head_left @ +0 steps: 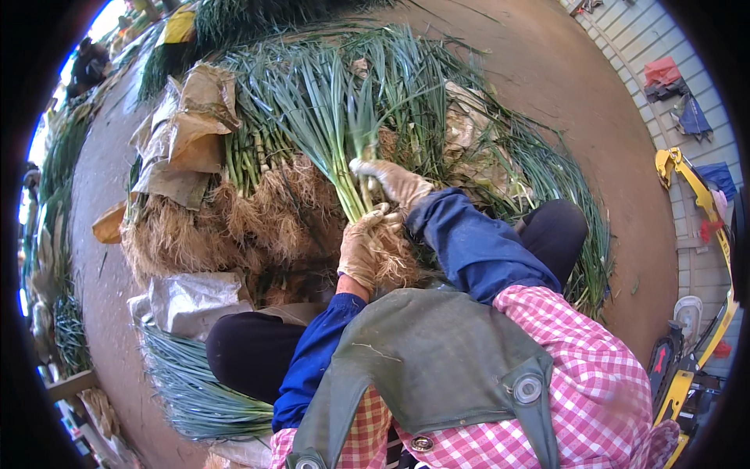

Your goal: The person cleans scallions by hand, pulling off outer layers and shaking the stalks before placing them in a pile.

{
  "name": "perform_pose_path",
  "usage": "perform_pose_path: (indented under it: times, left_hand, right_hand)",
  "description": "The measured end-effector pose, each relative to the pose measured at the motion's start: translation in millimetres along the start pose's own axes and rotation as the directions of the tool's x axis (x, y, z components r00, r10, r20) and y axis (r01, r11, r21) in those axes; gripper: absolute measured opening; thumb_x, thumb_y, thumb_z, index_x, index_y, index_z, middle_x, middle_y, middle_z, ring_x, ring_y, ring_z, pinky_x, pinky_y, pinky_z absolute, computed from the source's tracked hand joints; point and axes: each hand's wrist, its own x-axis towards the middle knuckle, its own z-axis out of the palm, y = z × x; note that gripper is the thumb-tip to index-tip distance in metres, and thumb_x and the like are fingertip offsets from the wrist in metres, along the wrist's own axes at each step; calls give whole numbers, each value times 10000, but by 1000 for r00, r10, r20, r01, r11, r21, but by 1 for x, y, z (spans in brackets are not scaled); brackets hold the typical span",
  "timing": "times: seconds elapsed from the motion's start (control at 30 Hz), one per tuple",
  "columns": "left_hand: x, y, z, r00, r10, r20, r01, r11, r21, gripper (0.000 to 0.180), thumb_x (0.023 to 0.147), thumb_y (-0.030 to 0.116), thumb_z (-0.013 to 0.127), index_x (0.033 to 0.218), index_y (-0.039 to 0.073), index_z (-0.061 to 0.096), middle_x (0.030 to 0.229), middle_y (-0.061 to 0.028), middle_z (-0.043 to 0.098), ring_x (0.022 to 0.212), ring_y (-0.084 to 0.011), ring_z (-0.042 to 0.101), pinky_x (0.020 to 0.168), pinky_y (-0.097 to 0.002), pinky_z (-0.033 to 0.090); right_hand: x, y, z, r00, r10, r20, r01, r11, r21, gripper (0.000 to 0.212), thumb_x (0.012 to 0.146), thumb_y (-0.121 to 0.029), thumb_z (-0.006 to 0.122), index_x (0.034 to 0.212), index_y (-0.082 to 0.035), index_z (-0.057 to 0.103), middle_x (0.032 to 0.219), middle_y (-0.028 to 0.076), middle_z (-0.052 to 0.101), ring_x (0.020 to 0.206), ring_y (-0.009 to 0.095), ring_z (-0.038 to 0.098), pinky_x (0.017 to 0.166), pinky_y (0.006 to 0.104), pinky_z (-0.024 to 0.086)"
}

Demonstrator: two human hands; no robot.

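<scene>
My gloved left hand (360,248) is closed round a bunch of green onions (341,168) just above its shaggy tan roots (395,254). The long green leaves point away from me. At the bunch's right side, my gloved right hand (396,182) has its fingers bent in against the pale stems. Some blur there hides whether it pinches a single stalk. Beyond both hands lies a broad heap of green onions (312,74). To the left, several more stand packed with their roots (266,211) toward me.
Brown wrapping sheets (191,117) cover part of the heap at left. A whitish sack (191,301) and a further onion bundle (195,383) lie by my left knee. Bare brown floor (539,55) runs behind the heap. A yellow metal frame (707,195) stands at far right, near a tiled wall (648,47).
</scene>
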Motion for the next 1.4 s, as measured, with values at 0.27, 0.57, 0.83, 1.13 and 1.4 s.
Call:
perform_pose_path:
  times: [0.27,0.57,0.83,1.13,1.4]
  left_hand:
    - [22,-11,-21,999,20,-29,-18,998,59,230,862,81,534,1056,-25,594,793,-147,657,667,-239,662,599,-321,571]
    - [26,-24,-21,968,222,-121,-167,920,354,148,827,25,568,954,-49,581,735,-147,642,515,-193,611,469,-278,530]
    - [26,-28,-23,962,240,-130,-167,895,414,125,815,25,552,915,-48,565,637,-136,615,472,-206,588,437,-283,506]
    - [24,-21,-16,991,111,-75,-101,986,135,140,814,56,558,930,-22,564,638,-132,601,473,-236,582,415,-329,494]
    - [45,-24,-47,965,231,-127,-183,933,309,150,808,22,571,937,-43,610,723,-118,626,552,-228,617,493,-321,531]
  right_hand:
    - [-21,-2,-33,986,145,87,-159,972,173,421,945,-349,489,1079,40,578,858,63,668,662,77,562,556,208,457]
    - [-10,-10,-20,882,69,-467,-427,539,-726,426,811,-428,599,918,-21,667,890,184,659,854,319,626,765,389,462]
    - [-25,-9,-4,872,-102,-478,-445,238,-863,381,839,-401,541,875,-47,677,853,162,668,833,324,648,702,416,497]
    - [-48,-11,6,981,-34,-191,-64,872,-485,264,850,-307,652,936,-58,639,612,25,589,484,103,533,450,252,425]
    - [-116,-94,21,982,-187,1,184,966,-181,246,916,-284,567,957,-49,626,730,36,622,616,114,610,533,241,516]
